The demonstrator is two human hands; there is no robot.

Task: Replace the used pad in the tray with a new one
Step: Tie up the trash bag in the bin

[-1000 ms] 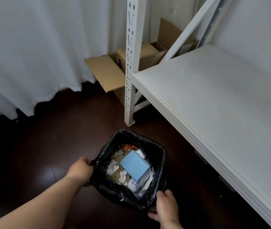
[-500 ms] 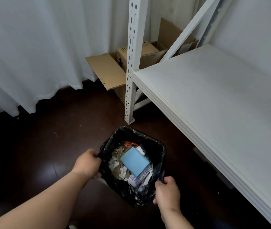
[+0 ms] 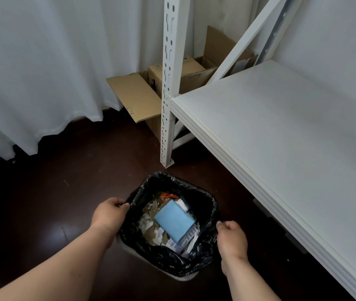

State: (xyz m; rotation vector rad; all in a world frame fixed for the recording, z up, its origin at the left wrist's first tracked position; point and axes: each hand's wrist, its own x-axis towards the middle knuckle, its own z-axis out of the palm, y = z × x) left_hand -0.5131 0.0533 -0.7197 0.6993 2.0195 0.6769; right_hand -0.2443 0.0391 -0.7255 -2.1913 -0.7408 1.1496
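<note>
A small bin lined with a black bag [image 3: 203, 198] stands on the dark floor in front of me. Inside, a folded light-blue pad [image 3: 173, 221] lies on top of crumpled paper scraps and wrappers. My left hand [image 3: 108, 215] grips the bag's left rim with curled fingers. My right hand [image 3: 232, 238] grips the bag's right rim. No tray is in view.
A white shelf board [image 3: 281, 137] runs along the right, carried by a perforated white upright [image 3: 168, 83] just behind the bin. Open cardboard boxes [image 3: 140, 94] sit behind the upright. White curtains [image 3: 42, 61] hang at the left and back.
Both hands have shifted along the bag's rim: the left up along the left side, the right from the near edge round to the right side. The bin sits a little nearer me.
</note>
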